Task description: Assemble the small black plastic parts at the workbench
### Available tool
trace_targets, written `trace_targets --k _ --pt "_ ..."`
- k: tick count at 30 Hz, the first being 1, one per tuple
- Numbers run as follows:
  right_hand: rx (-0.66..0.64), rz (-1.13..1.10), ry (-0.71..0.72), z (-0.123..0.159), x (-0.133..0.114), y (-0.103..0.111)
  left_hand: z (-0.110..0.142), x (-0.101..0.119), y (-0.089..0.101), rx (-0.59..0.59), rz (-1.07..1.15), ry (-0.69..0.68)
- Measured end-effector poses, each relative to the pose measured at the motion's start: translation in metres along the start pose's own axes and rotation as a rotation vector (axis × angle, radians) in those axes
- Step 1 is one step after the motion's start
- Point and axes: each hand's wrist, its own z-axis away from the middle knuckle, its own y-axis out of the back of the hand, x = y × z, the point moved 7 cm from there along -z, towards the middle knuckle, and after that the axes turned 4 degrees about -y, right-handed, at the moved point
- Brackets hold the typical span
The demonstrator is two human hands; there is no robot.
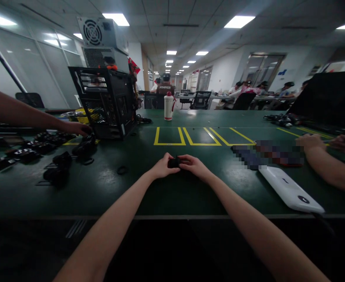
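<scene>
Low over the green table (190, 194), in front of me, both hands meet at a small black object (175, 162). My left hand (162, 166) grips its left side, thumb and fingers closed on it. From the right, the fingers of my right hand (194, 165) are closed on the same object. Its exact kind cannot be made out, since the fingers cover much of it. A thin black loop (122, 170) lies on the table to the left of my hands. Beyond my hands, yellow tape lines (169, 144) mark the tabletop.
Bundled black cables (56, 168) lie at left, where another person's hand (78, 128) reaches in beside an open computer case (108, 103). A white bottle (168, 107) stands ahead. At right are a white power bank-like device (290, 188), blurred-out phone-shaped items and another person's hands (311, 144).
</scene>
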Motion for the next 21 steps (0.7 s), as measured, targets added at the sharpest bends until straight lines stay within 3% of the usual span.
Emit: trace_targets --k 6,10,13,16,21 --pt "0.018 0.033 -0.019 0.004 -0.004 0.002 0.004 0.012 -0.002 -0.025 -0.051 0.003" --pt "-0.024 0.098 -0.039 0.015 -0.01 -0.017 0.033 0.024 0.008 -0.021 -0.113 0.038" --pt "-0.071 0.147 0.012 0.023 -0.021 -0.066 0.081 0.03 0.034 -0.034 -0.144 0.072" --pt "-0.066 0.251 0.152 0.021 -0.037 -0.139 0.139 0.024 0.075 -0.032 -0.157 0.115" --pt "-0.12 0.454 0.355 -0.013 -0.062 -0.268 0.22 -0.044 0.166 0.135 -0.276 0.452"
